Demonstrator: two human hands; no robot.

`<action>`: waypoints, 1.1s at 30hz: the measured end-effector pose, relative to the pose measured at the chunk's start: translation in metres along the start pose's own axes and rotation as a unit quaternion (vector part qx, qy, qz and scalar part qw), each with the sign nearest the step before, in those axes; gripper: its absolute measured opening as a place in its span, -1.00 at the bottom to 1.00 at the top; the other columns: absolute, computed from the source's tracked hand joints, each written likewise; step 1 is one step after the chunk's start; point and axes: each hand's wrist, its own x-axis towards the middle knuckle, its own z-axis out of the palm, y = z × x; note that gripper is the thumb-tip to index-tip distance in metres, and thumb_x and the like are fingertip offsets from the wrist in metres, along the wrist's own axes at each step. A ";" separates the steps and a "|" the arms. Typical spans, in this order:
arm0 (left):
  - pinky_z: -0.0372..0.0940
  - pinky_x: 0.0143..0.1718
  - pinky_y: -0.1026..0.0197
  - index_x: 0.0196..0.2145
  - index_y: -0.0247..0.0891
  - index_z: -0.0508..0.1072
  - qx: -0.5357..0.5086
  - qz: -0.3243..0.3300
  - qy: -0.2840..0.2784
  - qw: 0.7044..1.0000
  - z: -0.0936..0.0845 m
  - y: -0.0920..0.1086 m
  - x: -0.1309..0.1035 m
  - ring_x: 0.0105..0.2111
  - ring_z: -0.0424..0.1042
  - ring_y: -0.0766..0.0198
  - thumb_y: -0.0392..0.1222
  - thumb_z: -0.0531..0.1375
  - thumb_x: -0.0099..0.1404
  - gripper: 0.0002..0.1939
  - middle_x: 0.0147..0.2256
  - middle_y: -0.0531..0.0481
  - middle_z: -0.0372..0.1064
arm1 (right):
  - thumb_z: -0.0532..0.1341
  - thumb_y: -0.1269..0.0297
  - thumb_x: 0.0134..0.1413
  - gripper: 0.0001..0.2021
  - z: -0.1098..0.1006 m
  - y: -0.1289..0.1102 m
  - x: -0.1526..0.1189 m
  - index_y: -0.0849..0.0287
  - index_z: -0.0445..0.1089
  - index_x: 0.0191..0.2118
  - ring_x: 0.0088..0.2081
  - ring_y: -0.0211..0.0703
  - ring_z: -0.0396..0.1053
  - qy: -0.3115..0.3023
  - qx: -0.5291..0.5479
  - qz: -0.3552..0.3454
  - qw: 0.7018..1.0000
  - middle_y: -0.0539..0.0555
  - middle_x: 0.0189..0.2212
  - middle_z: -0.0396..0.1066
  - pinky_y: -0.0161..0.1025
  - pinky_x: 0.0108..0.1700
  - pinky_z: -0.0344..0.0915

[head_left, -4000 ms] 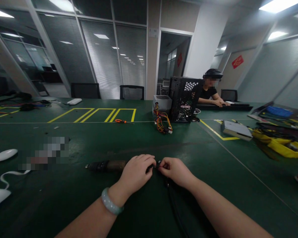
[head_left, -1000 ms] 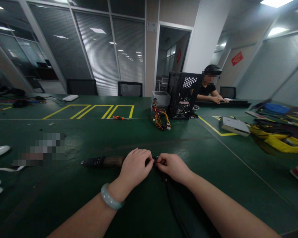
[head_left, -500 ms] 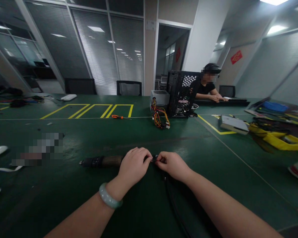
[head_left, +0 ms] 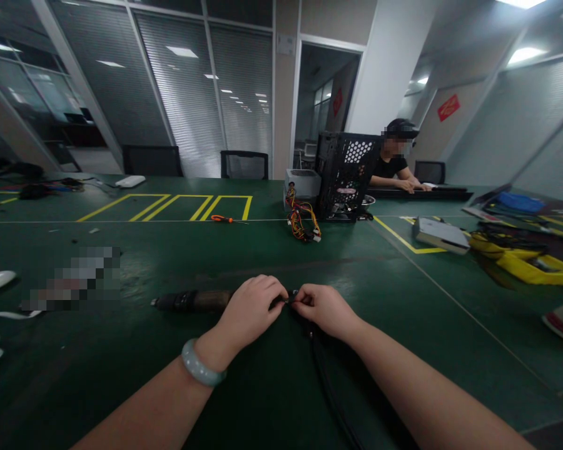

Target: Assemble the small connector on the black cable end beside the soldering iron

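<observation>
My left hand (head_left: pixel 253 312) and my right hand (head_left: pixel 326 312) are close together over the green table (head_left: pixel 244 400). The fingertips of both pinch a small dark piece, too small to make out, between them. A dark electric screwdriver (head_left: pixel 192 300) lies on its side at the left, its tip pointing left and its other end hidden behind my left hand. From below my right hand a black cable (head_left: pixel 326 381) runs toward the table's near edge.
An orange screwdriver (head_left: pixel 223 219), a power supply (head_left: pixel 303 184) with coloured wires and a black computer case (head_left: pixel 347 175) stand or lie farther back. Yellow trays (head_left: pixel 539 269) and a silver box (head_left: pixel 441 235) are right. A person (head_left: pixel 396 162) sits behind.
My left wrist has moved slightly left and the fingers have shifted a little at the small piece. Both hands remain together.
</observation>
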 end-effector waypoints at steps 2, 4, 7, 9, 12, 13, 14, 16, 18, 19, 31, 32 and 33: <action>0.24 -0.16 0.09 -0.27 -0.19 0.40 0.001 -0.011 0.002 1.000 0.002 0.000 0.000 -0.21 0.35 0.18 -0.28 0.18 0.24 -0.92 -0.25 0.03 0.37 | 0.22 0.24 0.08 -0.90 -0.001 -0.001 -0.001 0.12 0.46 -0.33 -0.42 -0.26 0.40 -0.003 0.003 0.002 1.000 -0.04 -0.44 0.48 -0.37 -0.40 0.18; 0.24 -0.19 0.11 -0.28 -0.20 0.39 0.003 -0.024 0.006 1.000 0.002 0.000 0.000 -0.24 0.35 0.19 -0.24 0.18 0.26 -0.95 -0.27 0.03 0.36 | 0.22 0.25 0.08 -0.90 -0.002 -0.002 -0.001 0.12 0.46 -0.33 -0.42 -0.26 0.40 -0.003 0.002 0.003 1.000 -0.05 -0.44 0.48 -0.37 -0.40 0.17; 0.23 -0.23 0.12 -0.30 -0.20 0.38 0.010 -0.037 0.007 0.999 0.002 0.000 -0.001 -0.28 0.35 0.20 -0.20 0.17 0.27 -0.95 -0.30 0.04 0.36 | 0.21 0.25 0.08 -0.90 -0.002 -0.003 -0.001 0.12 0.46 -0.33 -0.42 -0.26 0.40 0.000 -0.007 0.006 1.000 -0.04 -0.45 0.48 -0.37 -0.41 0.16; 0.23 -0.25 0.14 -0.30 -0.20 0.37 0.015 -0.039 0.005 0.999 0.002 0.000 -0.001 -0.29 0.35 0.21 -0.18 0.17 0.28 -0.93 -0.31 0.04 0.35 | 0.22 0.25 0.08 -0.90 -0.002 -0.003 -0.001 0.11 0.45 -0.34 -0.43 -0.27 0.39 0.001 -0.012 0.005 1.000 -0.05 -0.46 0.47 -0.37 -0.41 0.16; 0.23 -0.23 0.14 -0.26 -0.20 0.38 0.019 -0.037 0.005 0.999 0.003 0.000 -0.002 -0.27 0.35 0.21 -0.17 0.15 0.30 -0.92 -0.27 0.02 0.37 | 0.22 0.24 0.07 -0.91 0.001 -0.001 0.000 0.10 0.45 -0.35 -0.44 -0.29 0.38 0.008 -0.016 -0.001 1.000 -0.07 -0.47 0.46 -0.38 -0.43 0.14; 0.23 -0.21 0.13 -0.23 -0.19 0.39 0.016 -0.032 0.005 0.999 0.003 0.000 -0.001 -0.25 0.36 0.20 -0.18 0.14 0.31 -0.91 -0.25 0.02 0.37 | 0.22 0.24 0.07 -0.91 0.002 0.000 0.001 0.10 0.45 -0.35 -0.44 -0.29 0.38 0.011 -0.017 -0.002 1.000 -0.08 -0.47 0.45 -0.38 -0.43 0.13; 0.23 -0.19 0.13 -0.20 -0.17 0.39 0.012 -0.027 0.004 1.000 0.003 0.001 -0.001 -0.23 0.36 0.20 -0.19 0.13 0.32 -0.90 -0.23 0.02 0.38 | 0.22 0.24 0.07 -0.91 0.002 0.000 0.001 0.09 0.45 -0.35 -0.44 -0.29 0.37 0.013 -0.018 -0.002 1.000 -0.08 -0.47 0.45 -0.38 -0.43 0.13; 0.23 -0.15 0.12 -0.19 -0.15 0.40 0.004 -0.016 0.001 1.000 0.003 0.001 -0.001 -0.20 0.36 0.19 -0.21 0.11 0.33 -0.89 -0.21 0.03 0.38 | 0.23 0.23 0.07 -0.91 0.003 0.001 0.001 0.09 0.46 -0.34 -0.44 -0.29 0.37 0.017 -0.019 -0.003 1.000 -0.08 -0.47 0.45 -0.38 -0.43 0.13; 0.22 -0.14 0.12 -0.23 -0.15 0.41 0.001 -0.015 -0.001 1.000 0.003 0.001 -0.001 -0.21 0.36 0.20 -0.21 0.10 0.34 -0.90 -0.23 0.04 0.39 | 0.23 0.23 0.06 -0.91 0.004 0.001 0.000 0.09 0.46 -0.34 -0.44 -0.29 0.37 0.020 -0.020 -0.002 1.000 -0.08 -0.46 0.46 -0.38 -0.42 0.13; 0.21 -0.15 0.11 -0.25 -0.16 0.41 0.001 -0.018 0.000 1.000 0.003 0.001 -0.001 -0.22 0.35 0.20 -0.21 0.11 0.34 -0.91 -0.24 0.04 0.39 | 0.23 0.23 0.06 -0.91 0.004 0.001 0.000 0.09 0.46 -0.34 -0.43 -0.29 0.37 0.021 -0.021 -0.001 1.000 -0.08 -0.46 0.46 -0.38 -0.42 0.13; 0.20 -0.19 0.14 -0.30 -0.17 0.41 -0.009 -0.042 -0.007 0.999 0.004 0.000 0.001 -0.24 0.37 0.22 -0.17 0.12 0.34 -0.91 -0.28 0.06 0.39 | 0.23 0.24 0.06 -0.91 0.003 -0.002 0.000 0.09 0.46 -0.33 -0.43 -0.28 0.39 0.023 -0.016 0.008 1.000 -0.06 -0.46 0.48 -0.39 -0.42 0.13; 0.20 -0.19 0.15 -0.29 -0.16 0.41 -0.012 -0.041 -0.007 0.999 0.005 0.000 0.001 -0.23 0.37 0.22 -0.17 0.12 0.34 -0.91 -0.27 0.07 0.39 | 0.23 0.24 0.06 -0.91 0.003 -0.002 0.000 0.09 0.46 -0.33 -0.43 -0.28 0.39 0.022 -0.015 0.009 1.000 -0.06 -0.46 0.48 -0.39 -0.42 0.13; 0.20 -0.18 0.15 -0.27 -0.15 0.41 -0.014 -0.042 -0.005 0.999 0.005 -0.001 0.001 -0.23 0.37 0.22 -0.17 0.11 0.34 -0.91 -0.26 0.06 0.39 | 0.23 0.24 0.06 -0.91 0.003 -0.002 0.000 0.09 0.46 -0.33 -0.43 -0.28 0.39 0.020 -0.015 0.010 1.000 -0.06 -0.45 0.48 -0.39 -0.42 0.14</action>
